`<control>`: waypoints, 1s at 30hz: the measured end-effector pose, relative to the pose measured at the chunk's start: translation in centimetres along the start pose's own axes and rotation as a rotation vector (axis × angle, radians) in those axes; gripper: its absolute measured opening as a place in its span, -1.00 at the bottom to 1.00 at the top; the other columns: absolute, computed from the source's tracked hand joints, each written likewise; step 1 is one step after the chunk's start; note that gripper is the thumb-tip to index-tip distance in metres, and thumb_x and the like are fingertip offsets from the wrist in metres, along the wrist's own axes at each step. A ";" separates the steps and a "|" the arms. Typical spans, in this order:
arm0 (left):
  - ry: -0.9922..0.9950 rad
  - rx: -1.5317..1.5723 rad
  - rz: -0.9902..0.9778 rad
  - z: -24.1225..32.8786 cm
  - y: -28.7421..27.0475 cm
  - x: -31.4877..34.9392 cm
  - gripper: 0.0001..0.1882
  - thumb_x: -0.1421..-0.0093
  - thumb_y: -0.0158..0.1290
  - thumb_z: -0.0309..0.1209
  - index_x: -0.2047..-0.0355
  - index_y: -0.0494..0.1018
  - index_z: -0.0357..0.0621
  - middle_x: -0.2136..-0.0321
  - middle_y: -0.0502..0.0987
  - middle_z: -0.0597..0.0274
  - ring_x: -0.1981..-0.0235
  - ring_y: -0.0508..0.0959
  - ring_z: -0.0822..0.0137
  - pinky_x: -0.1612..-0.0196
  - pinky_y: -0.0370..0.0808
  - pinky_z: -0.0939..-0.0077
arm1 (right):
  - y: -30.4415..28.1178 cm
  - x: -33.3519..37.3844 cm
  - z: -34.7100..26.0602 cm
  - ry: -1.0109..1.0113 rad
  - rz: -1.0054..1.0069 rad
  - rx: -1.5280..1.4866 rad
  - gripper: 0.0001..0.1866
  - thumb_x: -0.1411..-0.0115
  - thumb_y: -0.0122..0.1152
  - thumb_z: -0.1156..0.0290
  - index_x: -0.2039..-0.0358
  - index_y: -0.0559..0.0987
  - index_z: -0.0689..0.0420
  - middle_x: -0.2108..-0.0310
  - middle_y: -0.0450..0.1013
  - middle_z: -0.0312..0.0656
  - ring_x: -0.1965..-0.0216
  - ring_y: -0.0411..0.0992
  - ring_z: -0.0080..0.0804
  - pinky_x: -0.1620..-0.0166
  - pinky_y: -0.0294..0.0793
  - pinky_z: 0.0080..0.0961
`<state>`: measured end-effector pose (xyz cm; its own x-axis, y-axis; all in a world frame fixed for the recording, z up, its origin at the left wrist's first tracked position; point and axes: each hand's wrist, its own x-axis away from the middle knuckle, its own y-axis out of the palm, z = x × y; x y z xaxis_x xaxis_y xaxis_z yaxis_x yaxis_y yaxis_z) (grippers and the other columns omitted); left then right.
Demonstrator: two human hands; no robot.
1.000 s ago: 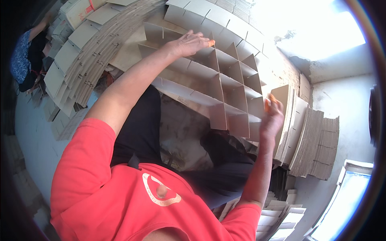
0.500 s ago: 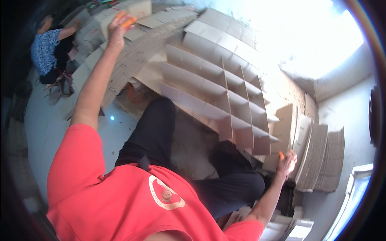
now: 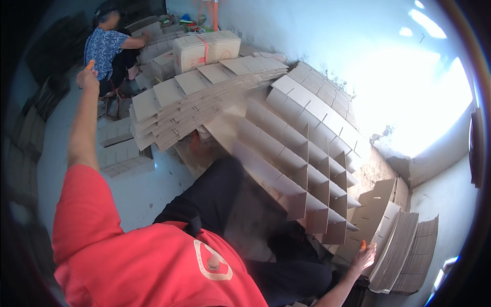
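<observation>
My left hand [image 3: 88, 78] is raised at the far left with an orange finger cover showing. It is small and slightly blurred, and I make out nothing held in it. My right hand [image 3: 363, 257], also with an orange-covered digit, grips the near end of a slotted cardboard strip [image 3: 381, 225] at the front of the upright stack on the right. Between my hands a cardboard divider grid [image 3: 307, 176] stands on a low board, its long strips crossed by several shorter ones. The ends of its long strips reach out uncrossed toward the left.
Behind the grid lies a row of slotted strips [image 3: 317, 110]. A broad fanned pile of cardboard [image 3: 176, 110] spreads to its left, with a taped carton [image 3: 225, 48] behind. More strips [image 3: 417, 256] stand against the right wall. Another person [image 3: 105, 51] sits at the far left.
My left arm has swung left and down, away from the cardboard pile. My right hand stays at the right-hand strips. The view has shifted, so the grid appears lower and farther right.
</observation>
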<state>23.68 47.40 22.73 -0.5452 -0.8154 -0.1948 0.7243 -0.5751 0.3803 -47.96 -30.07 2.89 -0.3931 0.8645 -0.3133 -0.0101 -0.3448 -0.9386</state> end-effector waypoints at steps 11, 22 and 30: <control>0.112 -0.069 -1.565 -3.1 7.8 35.8 -0.63 -0.16 0.12 -0.35 0.04 0.46 -0.21 0.22 0.57 0.20 0.19 0.55 0.42 0.11 0.46 0.56 | -12.8 -1.2 -10.6 -0.217 0.358 -0.625 -0.54 -0.18 -0.08 0.68 -0.14 0.30 0.31 0.07 0.43 0.10 0.06 0.50 -0.21 0.08 0.49 -0.46; 0.829 -0.182 -2.000 -10.5 1.1 53.8 -0.75 -0.05 0.14 -0.40 0.22 0.51 -0.12 0.38 0.54 0.08 0.27 0.53 0.06 0.21 0.42 0.19 | -17.7 0.2 -27.5 -0.533 -0.129 -0.788 -0.39 -0.14 0.18 0.50 -0.22 0.28 0.23 0.37 0.48 -0.21 0.44 0.33 -0.67 0.29 0.41 -0.67; 0.890 -0.143 -1.960 -13.2 0.7 54.5 -0.87 0.05 0.01 -0.55 0.46 0.52 -0.13 0.55 0.52 0.12 0.42 0.56 0.12 0.39 0.45 0.25 | -16.4 -0.1 -32.3 -0.482 -0.269 -0.902 -0.45 -0.16 0.12 0.55 -0.19 0.29 0.21 0.71 0.25 -0.07 0.67 0.16 -0.52 0.49 0.24 -0.70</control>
<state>0.03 1.66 0.40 -0.1753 0.8886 -0.4239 -0.3295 -0.4587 -0.8253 -18.08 -12.73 13.71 -0.8047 0.5673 -0.1747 0.4585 0.4070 -0.7900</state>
